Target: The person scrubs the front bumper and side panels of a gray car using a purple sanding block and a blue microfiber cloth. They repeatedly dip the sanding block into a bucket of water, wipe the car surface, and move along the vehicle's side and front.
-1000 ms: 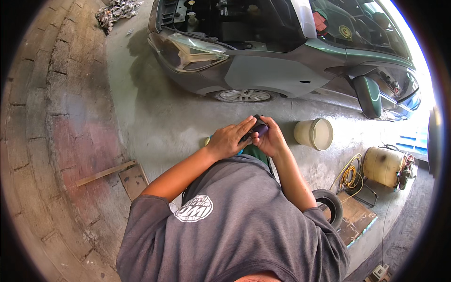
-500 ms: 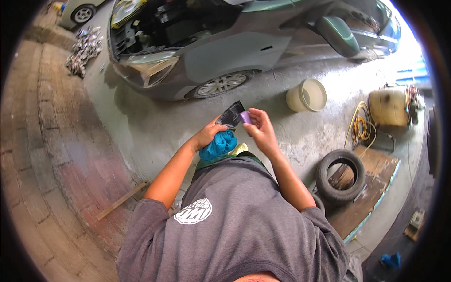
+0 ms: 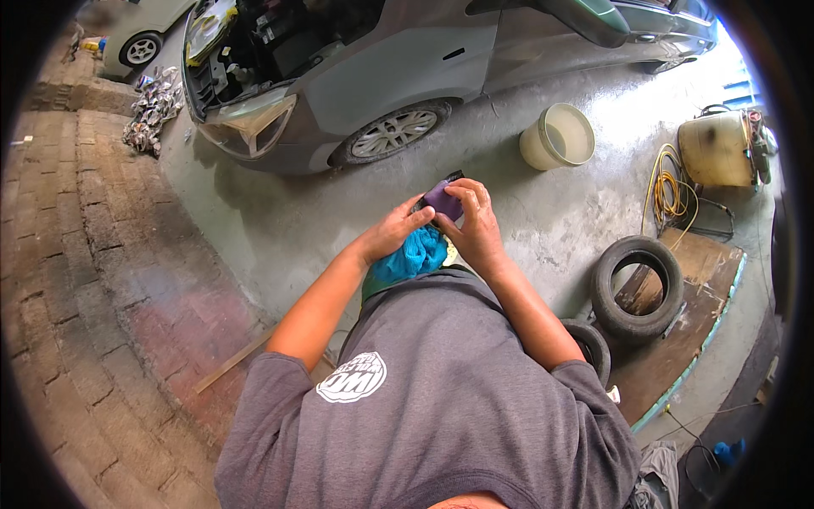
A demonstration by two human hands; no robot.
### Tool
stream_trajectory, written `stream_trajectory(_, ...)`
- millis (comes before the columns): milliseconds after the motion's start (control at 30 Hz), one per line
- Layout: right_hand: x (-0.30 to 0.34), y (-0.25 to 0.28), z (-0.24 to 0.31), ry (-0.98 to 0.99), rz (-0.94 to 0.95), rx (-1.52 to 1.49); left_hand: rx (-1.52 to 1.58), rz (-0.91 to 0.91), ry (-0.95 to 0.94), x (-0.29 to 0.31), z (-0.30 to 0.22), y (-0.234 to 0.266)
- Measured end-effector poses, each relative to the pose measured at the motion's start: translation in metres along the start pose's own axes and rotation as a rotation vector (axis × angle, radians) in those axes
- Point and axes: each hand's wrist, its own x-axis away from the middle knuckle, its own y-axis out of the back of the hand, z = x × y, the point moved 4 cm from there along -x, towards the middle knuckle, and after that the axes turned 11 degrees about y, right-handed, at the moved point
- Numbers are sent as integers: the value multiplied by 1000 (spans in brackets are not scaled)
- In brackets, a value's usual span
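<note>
My two hands are close together in front of my waist. My left hand (image 3: 393, 232) is closed round a blue cloth (image 3: 414, 256) and a dark sheet (image 3: 456, 176), which looks like a folded piece of sandpaper or plastic. A small flat purple piece (image 3: 444, 202) lies against the dark sheet and covers much of it. My right hand (image 3: 476, 227) pinches the purple piece between thumb and fingers. The left fingertips are partly hidden behind the pieces. The cloth hangs bunched below both hands.
Ahead stands a grey car with its front wheel (image 3: 393, 136) towards me. A white bucket (image 3: 556, 137) is on the concrete floor. To the right are a tank (image 3: 719, 151), a coiled yellow hose (image 3: 668, 193) and a tire (image 3: 636, 287) on a wooden board (image 3: 678, 360). Brick paving (image 3: 93, 280) lies left.
My right hand has brought the purple piece over the dark sheet, and both hands have drawn together. The view has shifted slightly, so the car sits higher in it.
</note>
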Motion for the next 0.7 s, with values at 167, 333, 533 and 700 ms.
stream_trajectory(167, 1, -3, -9, 3, 104, -87, -87, -264, 23, -10, 11, 2)
stream_trajectory(333, 0, -36, -24, -127, 159, -372, 81, -342, 82, -3, 56, 38)
stream_trajectory(533, 12, -149, -81, -498, 327, -322, 271, -436, 74, -3, 169, 108)
stream_trajectory(700, -6, -302, -127, -440, 565, -288, 430, -538, 179, 7, 245, 136)
